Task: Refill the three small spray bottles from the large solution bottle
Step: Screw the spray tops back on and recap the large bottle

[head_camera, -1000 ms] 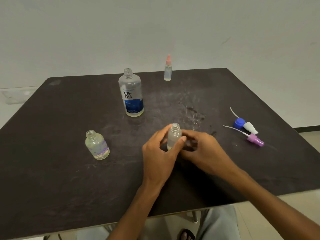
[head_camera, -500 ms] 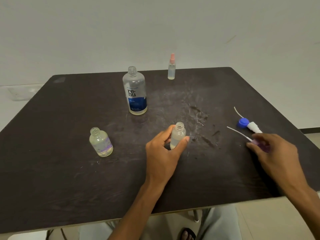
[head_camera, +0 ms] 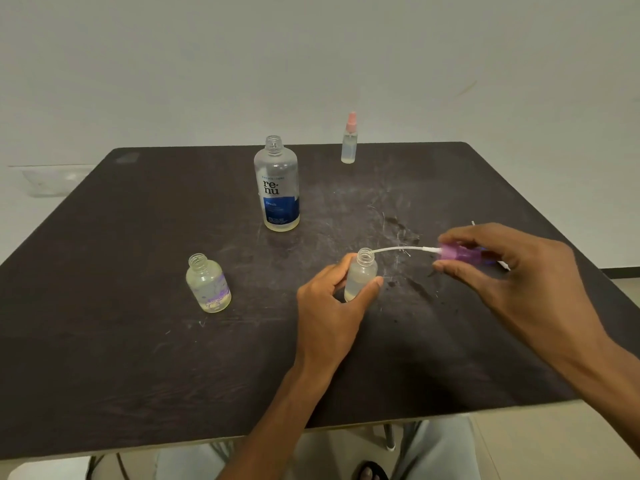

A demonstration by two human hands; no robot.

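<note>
Dark table (head_camera: 104,341): your left hand (head_camera: 329,313) grips the slim bottle (head_camera: 360,277), right hand (head_camera: 512,275) pinches the purple sprayer (head_camera: 453,252). Pink-capped bottle (head_camera: 349,147) looks done. Round bottle (head_camera: 207,285) uncapped.

An uncapped large solution bottle (head_camera: 277,188) stands upright at the far middle. A small open bottle (head_camera: 360,277) is held upright; another open one (head_camera: 207,284) stands left; a pink-capped one (head_camera: 349,142) stands far back.
</note>
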